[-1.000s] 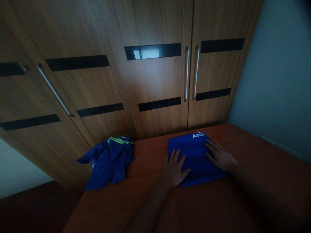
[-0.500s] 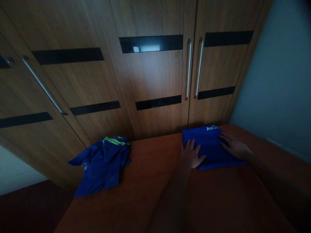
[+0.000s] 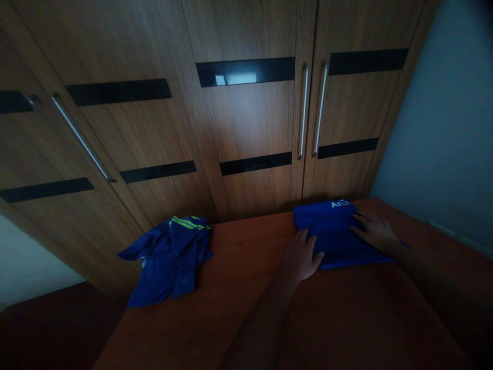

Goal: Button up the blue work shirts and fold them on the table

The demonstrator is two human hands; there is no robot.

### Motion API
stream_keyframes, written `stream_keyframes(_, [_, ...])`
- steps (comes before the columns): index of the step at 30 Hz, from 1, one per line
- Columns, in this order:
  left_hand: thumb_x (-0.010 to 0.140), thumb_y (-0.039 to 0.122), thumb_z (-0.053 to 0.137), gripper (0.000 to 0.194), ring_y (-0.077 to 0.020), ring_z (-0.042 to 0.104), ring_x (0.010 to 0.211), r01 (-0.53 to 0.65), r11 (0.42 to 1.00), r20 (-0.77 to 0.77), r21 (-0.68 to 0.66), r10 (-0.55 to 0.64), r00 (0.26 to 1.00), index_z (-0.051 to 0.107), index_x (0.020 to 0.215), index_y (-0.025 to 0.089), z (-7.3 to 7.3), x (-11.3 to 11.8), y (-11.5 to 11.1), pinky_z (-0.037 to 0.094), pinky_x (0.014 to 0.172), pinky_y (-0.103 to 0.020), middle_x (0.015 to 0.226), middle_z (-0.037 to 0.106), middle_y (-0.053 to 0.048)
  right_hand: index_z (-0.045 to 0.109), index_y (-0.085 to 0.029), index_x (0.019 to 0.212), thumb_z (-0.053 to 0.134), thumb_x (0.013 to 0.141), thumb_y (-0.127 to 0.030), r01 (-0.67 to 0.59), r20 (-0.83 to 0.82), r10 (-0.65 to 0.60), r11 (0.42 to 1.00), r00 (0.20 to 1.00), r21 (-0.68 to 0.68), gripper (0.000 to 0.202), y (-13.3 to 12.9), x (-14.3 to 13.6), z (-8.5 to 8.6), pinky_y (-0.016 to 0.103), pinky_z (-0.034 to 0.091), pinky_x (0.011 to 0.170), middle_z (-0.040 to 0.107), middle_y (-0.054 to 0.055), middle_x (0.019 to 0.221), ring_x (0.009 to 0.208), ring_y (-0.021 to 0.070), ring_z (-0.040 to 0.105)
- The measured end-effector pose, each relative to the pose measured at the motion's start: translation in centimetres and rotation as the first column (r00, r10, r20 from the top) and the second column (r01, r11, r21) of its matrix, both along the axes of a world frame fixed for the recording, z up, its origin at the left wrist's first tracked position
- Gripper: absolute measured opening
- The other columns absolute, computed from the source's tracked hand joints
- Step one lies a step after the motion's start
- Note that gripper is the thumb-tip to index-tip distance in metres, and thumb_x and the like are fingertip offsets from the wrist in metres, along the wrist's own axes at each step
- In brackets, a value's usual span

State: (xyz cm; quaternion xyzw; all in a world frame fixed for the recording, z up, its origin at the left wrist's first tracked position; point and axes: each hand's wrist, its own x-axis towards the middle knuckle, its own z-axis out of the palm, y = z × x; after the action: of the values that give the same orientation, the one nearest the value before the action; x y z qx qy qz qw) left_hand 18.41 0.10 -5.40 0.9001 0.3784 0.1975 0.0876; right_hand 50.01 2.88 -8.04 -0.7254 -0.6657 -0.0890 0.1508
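A folded blue garment with white lettering near its far edge lies flat on the reddish-brown table. At its left edge is my left hand, fingers apart and pointing away from me; whether the fingertips touch the cloth I cannot tell. My right hand rests on the garment's right side, palm down with fingers spread. Farther left, a crumpled blue garment with yellow-green stripes lies near the table's left edge.
Behind the table stands a wooden wardrobe with black strips and long metal handles. A pale wall rises on the right. Dark floor shows at the lower left.
My left hand has slid off the folded garment toward its left edge. My right hand stays on the cloth. The whole view has shifted slightly, so things appear farther right.
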Motion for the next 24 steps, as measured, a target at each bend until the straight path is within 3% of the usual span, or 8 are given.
stream_keyframes(2, [0.093,0.043,0.036,0.048,-0.0241,0.036,0.133,0.019,1.000,0.040,0.003,-0.019,0.999,0.044,0.132,0.017,0.3,-1.9,-1.3,0.030,0.111,-0.039,0.145,0.039,-0.011,0.052,-0.015,0.129,0.031,0.089,-0.053,0.021,0.002,-0.021,0.999,1.000,0.032,0.059,-0.7,-3.2,0.7,0.053,0.026,0.107,0.045,0.013,0.142,0.134,0.0312,0.034])
stream_keyframes(5, [0.092,0.033,0.041,0.039,-0.0213,0.041,0.128,0.039,0.999,0.085,-0.004,-0.039,0.996,0.048,0.128,0.020,0.7,-4.8,-3.0,0.033,0.110,-0.039,0.138,0.047,-0.008,0.051,-0.017,0.132,0.028,0.091,-0.053,-0.098,0.018,0.097,0.995,0.995,0.034,0.058,-2.4,-9.9,1.4,0.051,0.026,0.107,0.044,0.011,0.143,0.135,0.0294,0.032])
stream_keyframes(7, [0.090,0.029,0.043,0.037,-0.0209,0.043,0.127,0.016,1.000,0.113,-0.011,-0.015,0.994,0.051,0.125,0.021,0.7,-6.9,-3.6,0.035,0.109,-0.039,0.137,0.048,-0.007,0.047,-0.020,0.136,0.028,0.092,-0.054,-0.196,0.027,0.196,0.981,0.980,-0.001,0.059,-3.7,-14.4,1.2,0.050,0.026,0.107,0.039,0.009,0.147,0.136,0.0291,0.030])
stream_keyframes(10, [0.089,0.025,0.045,0.034,-0.0209,0.045,0.126,-0.058,0.998,0.148,-0.011,0.059,0.987,0.055,0.121,0.021,0.5,-10.2,-4.0,0.037,0.108,-0.041,0.136,0.050,-0.007,0.046,-0.019,0.137,0.030,0.091,-0.053,-0.190,0.033,0.192,0.981,0.981,-0.044,0.059,-5.2,-18.8,0.3,0.053,0.022,0.108,0.034,0.010,0.150,0.137,0.0310,0.028])
stream_keyframes(14, [0.088,0.022,0.046,0.032,-0.0224,0.048,0.124,-0.119,0.990,0.163,0.071,0.106,0.981,0.058,0.118,0.021,0.8,-15.8,-3.8,0.041,0.105,-0.043,0.134,0.052,-0.009,0.047,-0.021,0.137,0.029,0.093,-0.046,-0.143,0.043,0.146,0.987,0.988,-0.076,0.054,-5.6,-19.6,-0.8,0.053,0.020,0.109,0.032,0.009,0.151,0.137,0.0310,0.027])
stream_keyframes(17, [0.089,0.020,0.043,0.031,-0.0221,0.052,0.119,-0.261,0.946,0.219,0.194,0.217,0.951,0.059,0.115,0.021,2.4,-20.5,-3.1,0.043,0.102,-0.042,0.128,0.056,-0.009,0.047,-0.022,0.137,0.027,0.093,-0.045,-0.137,0.046,0.141,0.988,0.989,-0.073,0.053,-5.3,-18.8,-1.0,0.052,0.021,0.108,0.032,0.008,0.151,0.137,0.0302,0.028])
stream_keyframes(20, [0.090,0.025,0.043,0.030,-0.0234,0.051,0.118,-0.498,0.820,0.321,0.282,0.409,0.854,0.059,0.115,0.019,5.2,-25.1,-2.0,0.040,0.103,-0.043,0.125,0.057,-0.010,0.049,-0.021,0.135,0.028,0.093,-0.045,-0.137,0.036,0.139,0.989,0.990,-0.051,0.053,-5.1,-18.4,-1.0,0.052,0.022,0.108,0.034,0.008,0.150,0.137,0.0299,0.028])
stream_keyframes(24, [0.088,0.037,0.052,0.039,-0.0304,0.044,0.125,-0.758,0.636,0.189,0.143,0.734,0.652,0.054,0.124,0.021,8.2,-29.9,-1.5,0.037,0.102,-0.049,0.131,0.052,-0.012,0.049,-0.017,0.134,0.028,0.093,-0.047,-0.131,0.029,0.131,0.991,0.991,0.016,0.055,-5.3,-18.6,-1.0,0.051,0.022,0.108,0.037,0.010,0.148,0.136,0.0289,0.031])
